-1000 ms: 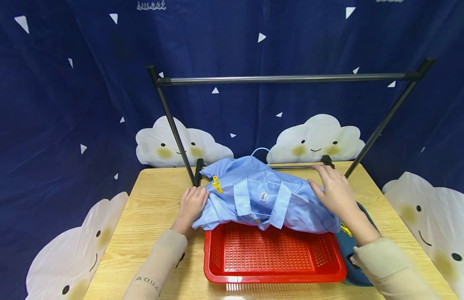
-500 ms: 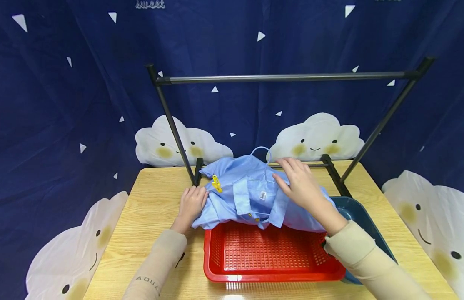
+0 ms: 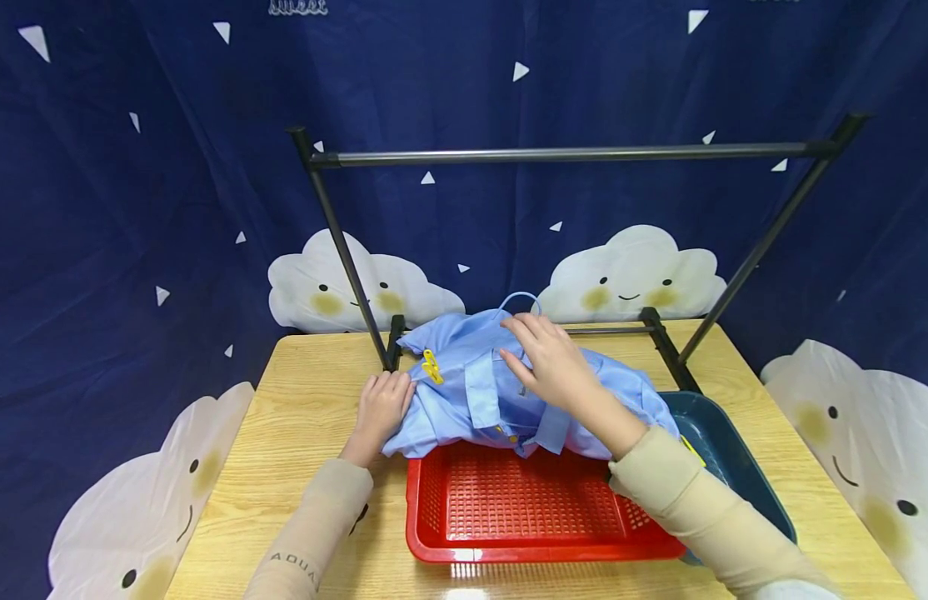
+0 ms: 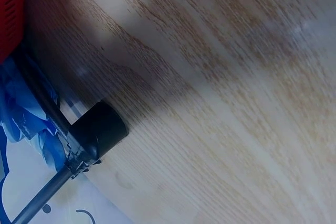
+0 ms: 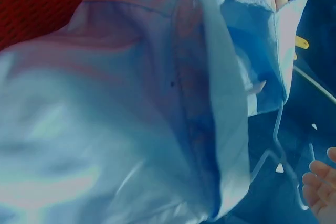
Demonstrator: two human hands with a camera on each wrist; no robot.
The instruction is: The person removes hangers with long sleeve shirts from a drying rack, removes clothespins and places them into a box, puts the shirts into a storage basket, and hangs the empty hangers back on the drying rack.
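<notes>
A light blue collared shirt (image 3: 449,408) lies on a hanger, its hook (image 3: 518,295) standing up behind the collar. My left hand (image 3: 384,408) grips the shirt's left edge, beside a yellow clothespin (image 3: 431,367). My right hand (image 3: 557,362) is over the collar, close to the hook, fingers apart and thumb out, covering part of the shirt. In the right wrist view the fingers (image 5: 319,182) look loosely bent with nothing held, apart from the hanger hook (image 5: 294,182). Another yellow clothespin (image 3: 691,451) shows at the shirt's right end. The left wrist view does not show the left hand.
A red basket (image 3: 546,553) sits under the shirt's front edge. A dark blue tray (image 3: 760,475) stands to its right. Behind rises a black rack with a metal rail (image 3: 569,156); its left foot (image 4: 102,129) rests on the wooden table (image 3: 284,425).
My right hand has moved left across the shirt, from its right end to the collar near the hanger hook. The left hand has stayed at the shirt's left edge.
</notes>
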